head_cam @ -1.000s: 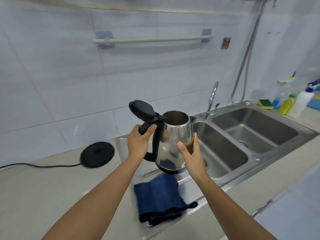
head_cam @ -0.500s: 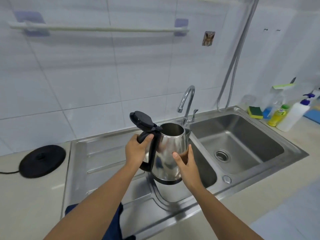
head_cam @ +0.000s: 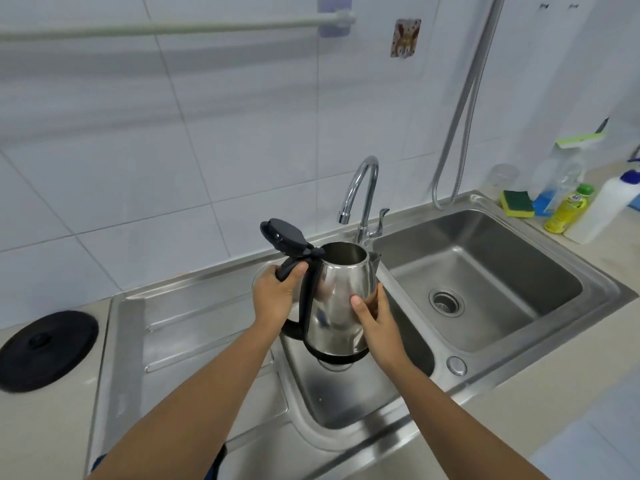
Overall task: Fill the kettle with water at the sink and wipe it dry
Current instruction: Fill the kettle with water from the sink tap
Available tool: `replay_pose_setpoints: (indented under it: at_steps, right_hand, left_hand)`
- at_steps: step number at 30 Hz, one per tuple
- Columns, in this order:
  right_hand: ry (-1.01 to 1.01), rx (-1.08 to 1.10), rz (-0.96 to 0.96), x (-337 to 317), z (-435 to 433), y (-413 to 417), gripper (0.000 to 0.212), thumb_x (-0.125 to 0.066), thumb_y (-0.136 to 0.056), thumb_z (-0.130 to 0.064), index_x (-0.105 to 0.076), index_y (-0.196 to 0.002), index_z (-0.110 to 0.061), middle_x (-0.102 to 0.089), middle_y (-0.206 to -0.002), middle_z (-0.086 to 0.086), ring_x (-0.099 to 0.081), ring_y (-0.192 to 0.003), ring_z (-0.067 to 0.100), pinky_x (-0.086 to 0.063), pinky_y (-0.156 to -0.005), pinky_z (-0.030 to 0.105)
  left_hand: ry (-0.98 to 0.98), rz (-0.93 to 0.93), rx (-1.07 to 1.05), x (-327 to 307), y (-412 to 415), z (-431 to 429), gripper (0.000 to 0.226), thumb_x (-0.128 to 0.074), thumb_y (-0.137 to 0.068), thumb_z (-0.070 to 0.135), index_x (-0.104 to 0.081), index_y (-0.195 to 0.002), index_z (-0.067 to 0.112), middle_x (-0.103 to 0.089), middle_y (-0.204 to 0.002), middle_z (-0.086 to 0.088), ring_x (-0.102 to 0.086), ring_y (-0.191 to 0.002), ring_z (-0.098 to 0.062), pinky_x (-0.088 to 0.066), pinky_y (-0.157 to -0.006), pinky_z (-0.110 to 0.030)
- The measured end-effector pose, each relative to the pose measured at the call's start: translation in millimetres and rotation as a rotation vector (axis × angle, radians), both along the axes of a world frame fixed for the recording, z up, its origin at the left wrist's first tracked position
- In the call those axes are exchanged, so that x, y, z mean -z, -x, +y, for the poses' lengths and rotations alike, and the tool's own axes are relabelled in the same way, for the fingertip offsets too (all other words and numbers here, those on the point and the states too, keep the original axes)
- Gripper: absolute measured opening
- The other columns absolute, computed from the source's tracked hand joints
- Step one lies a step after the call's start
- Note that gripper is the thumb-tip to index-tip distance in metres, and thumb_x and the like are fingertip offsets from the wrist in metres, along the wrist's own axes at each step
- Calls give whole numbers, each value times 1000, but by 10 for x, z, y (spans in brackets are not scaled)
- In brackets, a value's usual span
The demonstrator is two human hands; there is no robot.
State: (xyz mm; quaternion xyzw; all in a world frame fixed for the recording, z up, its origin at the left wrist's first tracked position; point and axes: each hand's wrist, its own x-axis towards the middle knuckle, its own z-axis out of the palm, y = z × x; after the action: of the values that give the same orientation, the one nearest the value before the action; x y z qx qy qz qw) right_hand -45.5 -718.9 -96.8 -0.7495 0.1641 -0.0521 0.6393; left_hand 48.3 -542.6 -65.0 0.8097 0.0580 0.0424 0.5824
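Observation:
A steel kettle [head_cam: 337, 299] with a black handle and its black lid [head_cam: 283, 234] flipped open is held upright over the left sink basin [head_cam: 332, 393]. My left hand [head_cam: 273, 296] grips the handle. My right hand [head_cam: 374, 315] presses against the kettle's right side. The chrome tap [head_cam: 360, 188] curves above and just behind the kettle's mouth; no water is running. A dark blue cloth [head_cam: 216, 462] shows only as a sliver under my left forearm at the bottom edge.
The black kettle base [head_cam: 46, 349] sits on the counter at the left. The right basin [head_cam: 485, 282] has a drain strainer. A sponge [head_cam: 517, 203], a yellow bottle [head_cam: 568, 214] and a white bottle [head_cam: 604, 209] stand at the far right. A towel rail [head_cam: 173, 27] and a hose [head_cam: 464, 109] hang on the tiled wall.
Both hands have carried the kettle rightward from above the drainboard to over the left basin, under the tap. The view has followed, so the cloth has slid nearly out of sight.

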Motion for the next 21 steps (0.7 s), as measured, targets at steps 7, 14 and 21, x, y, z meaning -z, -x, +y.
replay_pose_setpoints:
  at_steps: [7,14,21]
  right_hand:
    - [-67,116,121,-101,-641,-736,43,-40,-99,-50,-72,-114,-24,-63,-133,7,-60,-117,20,-39,-107,36]
    - [554,-27,71,-302,-1090,-1677,36,-46,-97,-26,-53,-130,-15,-41,-148,9,-41,-133,35,-34,-105,43]
    - [928,-169,181,-259,-1344,-2151,72,-44,-98,-33,-10,-156,-7,-4,-166,11,-12,-151,30,-11,-122,42]
  left_hand:
    - [-40,-6,-34,85,-293,-95,46,-68,-84,51,-62,-78,6,-64,-70,-4,-59,-67,-20,-42,-59,-29]
    - [-38,-27,-56,130,-392,-160,40,-70,-84,45,-63,-82,6,-62,-71,-3,-57,-67,-18,-42,-62,-29]
    - [-26,-37,-74,153,-492,-189,41,-70,-81,51,-61,-79,10,-64,-71,-4,-57,-66,-16,-41,-58,-21]
